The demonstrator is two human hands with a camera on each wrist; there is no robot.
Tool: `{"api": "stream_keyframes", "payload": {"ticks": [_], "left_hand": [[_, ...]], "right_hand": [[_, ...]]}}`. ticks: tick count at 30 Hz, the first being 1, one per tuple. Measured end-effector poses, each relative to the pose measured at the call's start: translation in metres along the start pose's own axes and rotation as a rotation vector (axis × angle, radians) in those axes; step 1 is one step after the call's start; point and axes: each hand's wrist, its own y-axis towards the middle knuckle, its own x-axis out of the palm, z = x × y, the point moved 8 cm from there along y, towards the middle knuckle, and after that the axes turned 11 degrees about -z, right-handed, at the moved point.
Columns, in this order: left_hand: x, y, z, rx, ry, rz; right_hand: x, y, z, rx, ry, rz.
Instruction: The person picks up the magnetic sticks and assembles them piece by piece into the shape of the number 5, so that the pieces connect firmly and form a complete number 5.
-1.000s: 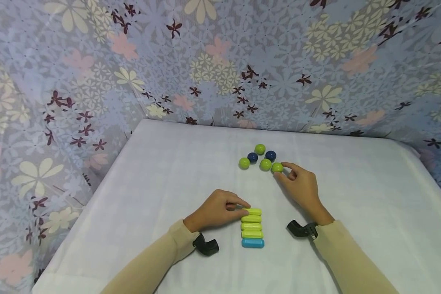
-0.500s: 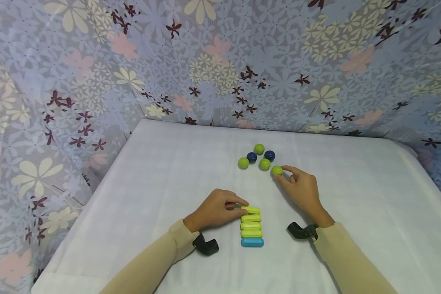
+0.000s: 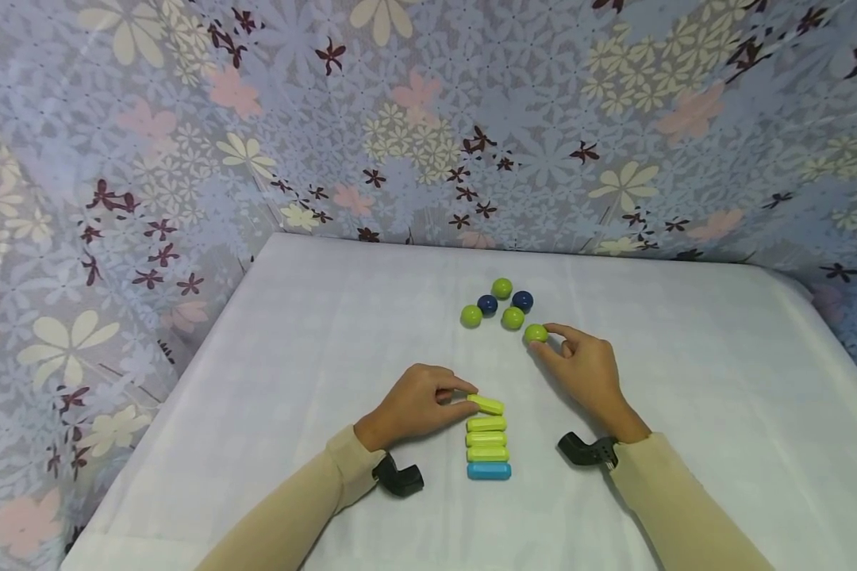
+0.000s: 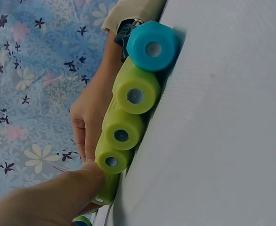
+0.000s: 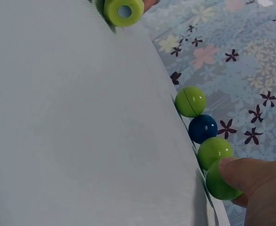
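My left hand (image 3: 421,400) pinches the left end of the farthest yellow-green stick (image 3: 486,404), which lies at a slant. Below it on the white cloth, several more sticks form a column: yellow-green ones (image 3: 486,438) and a blue stick (image 3: 489,471) nearest me. In the left wrist view the ends of these sticks show round grey magnets, with the blue one (image 4: 147,49) at the top. My right hand (image 3: 582,365) holds a green ball (image 3: 536,333) between thumb and forefinger. Just beyond it lie other green balls (image 3: 513,318) and two dark blue balls (image 3: 522,300).
A white cloth (image 3: 328,317) covers the table. Behind it and at the left hangs a flowered fabric (image 3: 428,159). Black curved devices (image 3: 398,477) are strapped at both wrists, over beige sleeves.
The farthest stick has turned aslant and come away from the column in my left hand. My right hand has drawn its green ball slightly toward me, apart from the neighbouring ball.
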Motion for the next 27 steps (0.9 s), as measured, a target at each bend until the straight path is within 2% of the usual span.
{"api": "stream_keyframes", "payload": {"ticks": [4, 13, 17, 22, 27], "left_hand": [[0.001, 0.003, -0.001, -0.025, -0.013, -0.006], [-0.002, 0.009, -0.012, -0.162, -0.1, 0.014], [-0.004, 0.011, -0.014, -0.162, -0.104, 0.039], [-0.009, 0.017, -0.021, -0.15, -0.117, 0.101], [-0.016, 0.026, -0.03, -0.181, -0.125, 0.144]], "right_hand": [[-0.001, -0.002, 0.002, 0.012, 0.003, -0.001], [0.001, -0.013, -0.003, 0.036, 0.02, -0.04], [0.001, -0.019, -0.008, 0.032, 0.01, -0.044], [0.002, -0.026, -0.01, 0.012, 0.012, -0.04], [0.001, -0.027, -0.013, -0.008, 0.028, -0.027]]}}
